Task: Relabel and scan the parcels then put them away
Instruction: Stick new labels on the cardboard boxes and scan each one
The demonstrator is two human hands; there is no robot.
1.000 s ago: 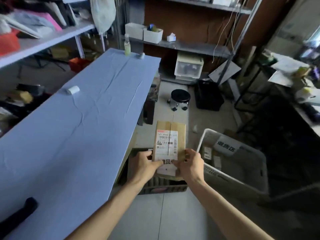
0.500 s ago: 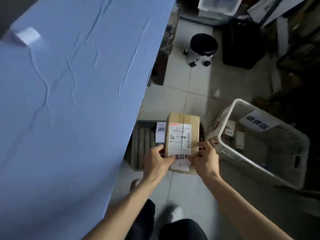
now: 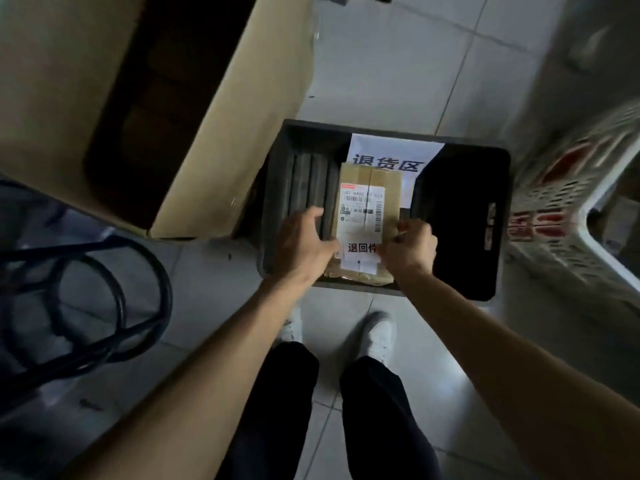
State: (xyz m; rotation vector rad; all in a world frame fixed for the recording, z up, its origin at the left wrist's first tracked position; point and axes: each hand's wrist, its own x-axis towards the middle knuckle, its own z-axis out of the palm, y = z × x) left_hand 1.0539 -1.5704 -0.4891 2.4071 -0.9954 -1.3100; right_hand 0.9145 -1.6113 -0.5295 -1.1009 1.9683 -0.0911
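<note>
A small brown cardboard parcel (image 3: 370, 178) with a white shipping label and a second white sticker with red characters hangs over a dark plastic crate (image 3: 460, 150) on the floor. My left hand (image 3: 304, 244) grips the parcel's left near edge. My right hand (image 3: 408, 247) grips its right near edge, fingers curled. A white paper sign (image 3: 391, 154) with large printed characters lies against the crate's far wall. Dark flat packs (image 3: 304, 188) stand in the crate's left part.
An open cardboard box (image 3: 242, 98) stands on the floor at upper left. A white lattice basket (image 3: 568, 209) is on the right. A black stool frame (image 3: 104, 299) is at lower left. My legs and white shoes stand on grey tiles just before the crate.
The view tilted down from the blue table to the floor. Both hands carried the parcel lower, down over the dark crate.
</note>
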